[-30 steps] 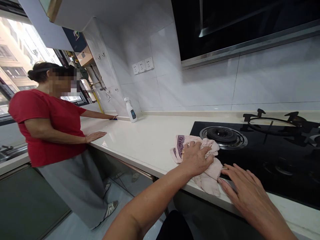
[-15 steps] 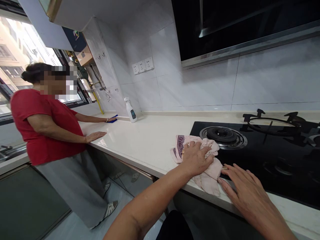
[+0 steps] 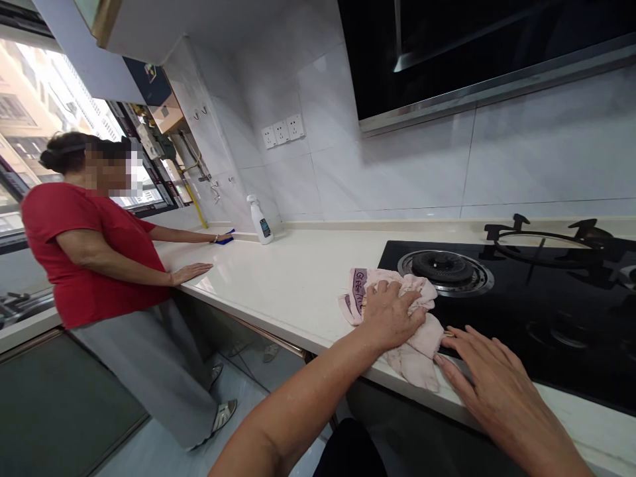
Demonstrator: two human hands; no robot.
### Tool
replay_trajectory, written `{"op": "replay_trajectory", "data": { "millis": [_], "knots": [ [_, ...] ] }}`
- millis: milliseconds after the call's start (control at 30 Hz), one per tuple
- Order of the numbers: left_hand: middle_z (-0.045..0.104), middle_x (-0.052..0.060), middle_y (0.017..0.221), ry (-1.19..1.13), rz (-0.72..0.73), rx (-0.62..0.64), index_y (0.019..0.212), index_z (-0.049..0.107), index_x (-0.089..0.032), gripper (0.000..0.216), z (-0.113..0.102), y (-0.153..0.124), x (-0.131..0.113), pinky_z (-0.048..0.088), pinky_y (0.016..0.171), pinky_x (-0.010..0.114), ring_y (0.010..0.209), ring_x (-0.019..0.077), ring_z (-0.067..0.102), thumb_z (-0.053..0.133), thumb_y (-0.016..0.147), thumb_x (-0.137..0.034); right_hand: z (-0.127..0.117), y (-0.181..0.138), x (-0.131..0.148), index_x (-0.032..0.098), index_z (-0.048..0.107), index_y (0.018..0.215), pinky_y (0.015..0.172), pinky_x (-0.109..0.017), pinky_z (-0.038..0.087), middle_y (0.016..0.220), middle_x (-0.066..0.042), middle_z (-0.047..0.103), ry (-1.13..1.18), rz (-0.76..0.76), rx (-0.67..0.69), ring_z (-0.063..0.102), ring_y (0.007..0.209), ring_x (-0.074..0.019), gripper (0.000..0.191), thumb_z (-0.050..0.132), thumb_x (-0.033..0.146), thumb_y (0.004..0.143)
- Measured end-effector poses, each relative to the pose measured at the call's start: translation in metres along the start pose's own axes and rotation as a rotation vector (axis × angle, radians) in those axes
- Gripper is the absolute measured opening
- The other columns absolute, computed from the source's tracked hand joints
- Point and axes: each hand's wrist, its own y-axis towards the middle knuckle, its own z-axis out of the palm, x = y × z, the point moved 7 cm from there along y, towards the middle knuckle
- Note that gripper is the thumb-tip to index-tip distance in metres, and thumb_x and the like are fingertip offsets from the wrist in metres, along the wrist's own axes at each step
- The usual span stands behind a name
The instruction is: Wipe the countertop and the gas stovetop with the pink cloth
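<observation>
A bunched pale pink towel (image 3: 417, 338) with a purple lettered band lies across the white countertop (image 3: 298, 278) and the left edge of the black gas hob (image 3: 501, 331). On top of it presses my left hand (image 3: 392, 315), its fingers bent into the folds. One corner of the towel hangs over the counter's front edge. My right hand (image 3: 489, 371) rests at the hob's front edge with its fingers apart and nothing held. Its thumb and index fingertip are close beside the towel; whether they touch it I cannot tell.
A burner (image 3: 442, 265) sits just behind the towel, and a loose pan support (image 3: 546, 245) stands farther right. A white spray bottle (image 3: 260, 222) is near the wall. At left, a person in red (image 3: 109, 245) has one hand on a blue cloth (image 3: 226, 237). A range hood (image 3: 472, 59) hangs above.
Both my hands and the towel keep practically the same place. The view has shifted very slightly.
</observation>
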Motion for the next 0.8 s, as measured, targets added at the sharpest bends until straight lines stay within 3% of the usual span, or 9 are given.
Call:
{"op": "replay_trajectory", "data": {
  "millis": [433,667,800],
  "knots": [
    [0.066,0.005,0.13,0.005,0.003,-0.002,0.135,0.067,-0.036,0.04,-0.0004,-0.0002,-0.0001,0.045,0.1,0.051,0.119,0.031,0.055,0.054,0.101,-0.052,-0.0031,0.0035,0.0032,0.019,0.066,0.119,0.105,-0.063,0.048,0.127,-0.014,0.073,-0.027,-0.033,-0.04,0.063,0.126,-0.0385,0.041,0.037,0.046,0.106],
    [0.066,0.005,0.13,0.007,0.0,0.0,0.135,0.067,-0.037,0.04,0.0001,0.0,0.0002,0.044,0.099,0.05,0.119,0.031,0.055,0.052,0.101,-0.052,-0.0002,0.0012,0.0027,0.022,0.069,0.118,0.107,-0.062,0.048,0.127,-0.012,0.073,-0.026,-0.009,0.006,0.063,0.129,-0.0374,0.048,0.027,0.043,0.107],
    [0.067,0.005,0.128,0.007,0.004,-0.01,0.135,0.068,-0.036,0.04,-0.0004,-0.0007,-0.0001,0.044,0.099,0.05,0.119,0.0307,0.055,0.052,0.102,-0.052,0.0002,0.0006,0.0014,0.022,0.069,0.119,0.109,-0.062,0.046,0.129,-0.012,0.073,-0.023,-0.005,0.004,0.062,0.13,-0.0374,0.048,0.03,0.047,0.107]
  ]
}}
